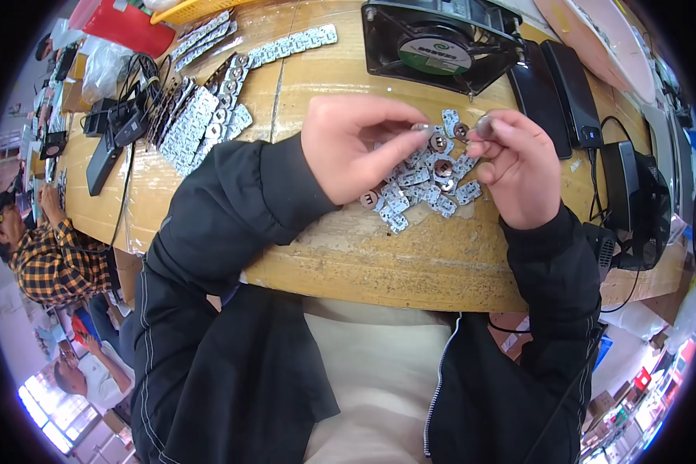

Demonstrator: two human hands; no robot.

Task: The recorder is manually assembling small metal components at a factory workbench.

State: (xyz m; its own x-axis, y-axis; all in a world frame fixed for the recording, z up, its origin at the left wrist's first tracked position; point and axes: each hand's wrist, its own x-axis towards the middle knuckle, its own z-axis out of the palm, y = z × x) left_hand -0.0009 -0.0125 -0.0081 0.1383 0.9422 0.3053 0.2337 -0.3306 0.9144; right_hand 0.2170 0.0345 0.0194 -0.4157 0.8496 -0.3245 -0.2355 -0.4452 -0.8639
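Above a loose pile of small circuit boards (416,176), both my hands are working close together. Thumb and forefinger of my left hand (356,147) are pinched at the pile's upper left, with a tiny silvery bit showing at the tips; its kind is too small to tell. My right hand (520,166), to the right of the pile, pinches a small round metal disc (484,126) between thumb and finger. Several of the boards carry round brown-and-silver discs (444,167). My left hand hides the pile's left part.
A black framed fan (441,50) stands behind the pile. Unseparated board strips (189,127) lie stacked at left, near black adapters and cables (127,124). Black power banks (568,93) and a pink basin (595,39) are at right. Other people sit at far left.
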